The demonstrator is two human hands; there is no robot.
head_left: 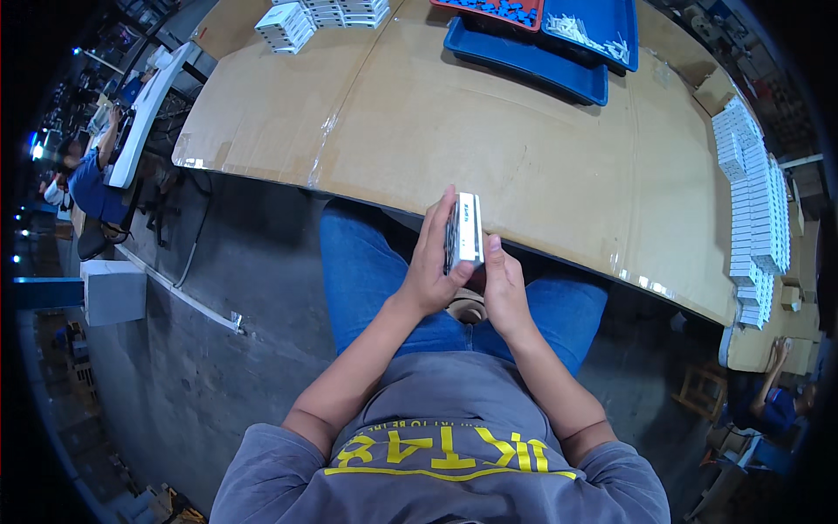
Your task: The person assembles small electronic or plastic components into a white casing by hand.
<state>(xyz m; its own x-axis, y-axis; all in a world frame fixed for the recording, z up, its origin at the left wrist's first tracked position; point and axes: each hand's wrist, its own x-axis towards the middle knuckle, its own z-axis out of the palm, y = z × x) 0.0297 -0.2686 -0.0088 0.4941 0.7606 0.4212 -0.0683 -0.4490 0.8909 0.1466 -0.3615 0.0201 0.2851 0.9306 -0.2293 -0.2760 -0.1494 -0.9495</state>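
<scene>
Small white box [468, 229], narrow and rectangular, standing on end, darker patterned face turned toward my left palm. It's sitting just off the near edge of the cardboard-covered table [489, 148], above my lap.

My left hand [432, 266] is wrapping the box from the left, fingers closed together along its dark side. My right hand [504, 288] is bracing it from the right and below, thumb pressing the white face, fingers clamped underneath. Both forearms are angling up from my torso and meeting at the box.

Table edge is curving right behind the box, and the wide bare patch of cardboard past it is giving open room. Far across the table from the box: blue trays [559, 44]. Far left of them: a stack of white boxes [314, 17]. Along the table's right edge: long rows of white boxes [755, 201].
</scene>
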